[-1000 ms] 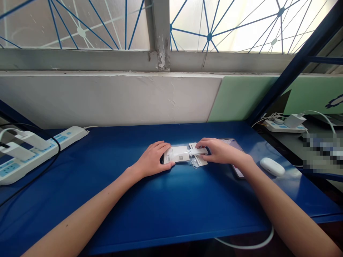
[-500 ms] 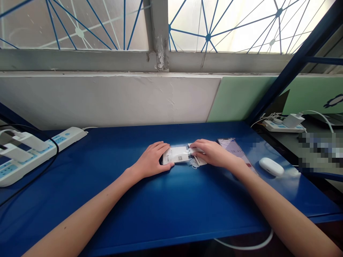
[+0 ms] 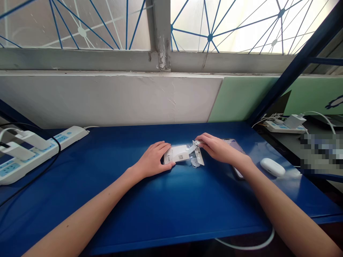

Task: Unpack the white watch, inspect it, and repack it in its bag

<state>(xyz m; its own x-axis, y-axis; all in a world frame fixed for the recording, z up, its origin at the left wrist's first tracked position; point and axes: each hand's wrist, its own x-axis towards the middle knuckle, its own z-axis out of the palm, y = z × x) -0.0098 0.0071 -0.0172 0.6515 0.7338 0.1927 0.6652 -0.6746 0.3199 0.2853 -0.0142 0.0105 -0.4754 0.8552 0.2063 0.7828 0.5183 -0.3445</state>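
Observation:
A small white package [image 3: 179, 153] with a barcode label and clear plastic lies flat on the blue table [image 3: 166, 203]. My left hand [image 3: 155, 159] holds its left end, with the thumb along the near edge and the fingers along the far edge. At the package's right end, my right hand [image 3: 214, 146] pinches a white strip with its fingertips. Beneath that strip a white card flap [image 3: 198, 157] stands out at a slant. A clear round plastic piece [image 3: 195, 162] lies beside the flap.
A phone [image 3: 238, 172] lies partly under my right wrist, and a white oval case [image 3: 272, 167] is right of it. A power strip [image 3: 71, 134] with chargers and a black cable [image 3: 50, 162] occupies the left. A wall [image 3: 120, 100] borders the back.
My right hand has lifted slightly up and right, pulling the white strip from the package's end. The card flap now shows more fully. My left hand keeps its hold.

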